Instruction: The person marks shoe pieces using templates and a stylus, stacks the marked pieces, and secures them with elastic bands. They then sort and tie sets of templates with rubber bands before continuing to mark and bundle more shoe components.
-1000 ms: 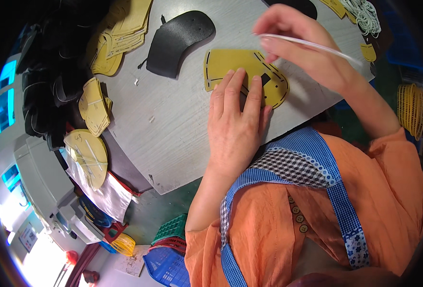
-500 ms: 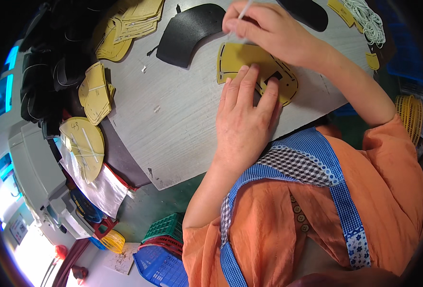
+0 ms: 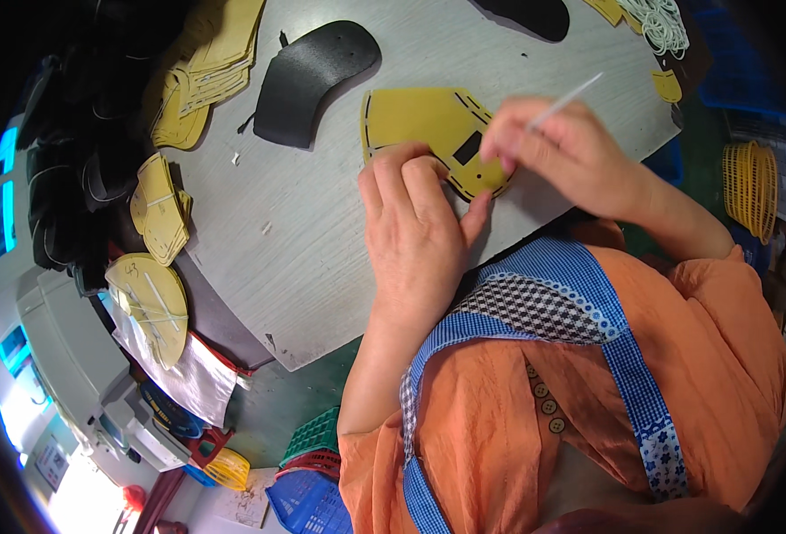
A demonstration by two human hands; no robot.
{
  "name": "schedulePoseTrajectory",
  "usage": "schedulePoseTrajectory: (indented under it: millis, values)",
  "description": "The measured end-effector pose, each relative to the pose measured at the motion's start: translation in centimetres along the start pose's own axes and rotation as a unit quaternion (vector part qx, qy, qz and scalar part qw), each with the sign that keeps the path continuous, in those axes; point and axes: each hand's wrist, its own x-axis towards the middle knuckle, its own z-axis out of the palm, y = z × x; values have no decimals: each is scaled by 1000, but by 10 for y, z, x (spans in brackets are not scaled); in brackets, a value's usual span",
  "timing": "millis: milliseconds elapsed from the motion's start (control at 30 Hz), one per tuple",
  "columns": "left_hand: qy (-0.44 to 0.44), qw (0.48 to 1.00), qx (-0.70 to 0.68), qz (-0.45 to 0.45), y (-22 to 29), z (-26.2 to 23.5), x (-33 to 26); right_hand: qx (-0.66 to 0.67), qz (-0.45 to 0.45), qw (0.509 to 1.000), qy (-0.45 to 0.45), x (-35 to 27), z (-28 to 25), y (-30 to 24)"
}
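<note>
A yellow card template (image 3: pixel 415 116) with dashed slots and a rectangular dark opening lies on the table, and a dark edge shows under its lower curve. My left hand (image 3: pixel 415 222) rests on the template's near edge, its fingers bent and its thumb spread apart; the fingertips are partly hidden. Over the template's right end, my right hand (image 3: pixel 562 147) is closed around a thin white pen (image 3: pixel 571 100). Motion blurs those fingers, and the pen's tip is hidden behind them. A curved black shoe-upper piece (image 3: pixel 308 80) lies left of the template.
Yellow template stacks (image 3: pixel 219 76) and a tied bundle (image 3: pixel 161 209) line the table's left side, beside piled black pieces (image 3: pixel 64 187). Another black piece (image 3: pixel 535 16) and a white cord coil (image 3: pixel 660 27) lie at the far side. A yellow basket (image 3: pixel 749 191) stands right.
My right hand has moved with the pen from the template's far left corner to its right end. My left fingers have bent and drawn back toward the near edge. The view has shifted slightly.
</note>
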Motion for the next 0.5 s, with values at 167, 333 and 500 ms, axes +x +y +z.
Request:
schedulePoseTrajectory:
  millis: [167,333,500]
  values:
    - [-11,1000,10,7,-3,1,1,-76,-60,991,92,14,14,17]
    - [-12,1000,7,20,-2,1,2,-182,-113,971,107,19,18,15]
    - [-23,999,42,10,-1,-4,1,-192,-58,967,159,14,-7,17]
